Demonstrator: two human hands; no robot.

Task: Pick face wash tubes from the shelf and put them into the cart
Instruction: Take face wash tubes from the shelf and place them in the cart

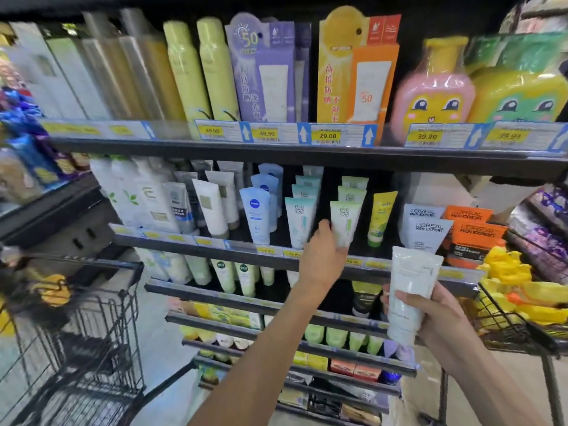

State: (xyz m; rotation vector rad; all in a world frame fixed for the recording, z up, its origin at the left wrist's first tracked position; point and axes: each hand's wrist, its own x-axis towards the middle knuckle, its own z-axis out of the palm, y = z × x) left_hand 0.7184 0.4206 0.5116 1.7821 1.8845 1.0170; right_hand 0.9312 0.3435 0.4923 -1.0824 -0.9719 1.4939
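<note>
The fingers (pixel 333 238) of the left hand (pixel 322 256) are curling around the lower end of a pale green face wash tube (pixel 344 224), which is standing cap-down at the front of its row on the middle shelf (pixel 246 245). More tubes of the same kind are lining up behind it. The fingers (pixel 408 298) of the right hand (pixel 436 315) are grasping a white face wash tube (pixel 410 290) around its lower half, holding it upright in the air below and to the right of the pale green tube, in front of the shelf edges.

Just left of the pale green tube, a teal-and-white tube (pixel 299 221) is standing in the neighbouring row, and further left a blue-and-white Nivea tube (pixel 256 218) is leaning at the shelf front. To the right of the pale green tube, a yellow tube (pixel 381 218) is standing, then grey L'Oreal Men Expert tubes (pixel 427 233) and orange boxes (pixel 475 233). Well below and to the left of the pale green tube, the black wire cart (pixel 92 333) is sitting on the floor beside the shelving. Far right of it, a wire basket (pixel 507 327) is holding yellow packets.
</note>
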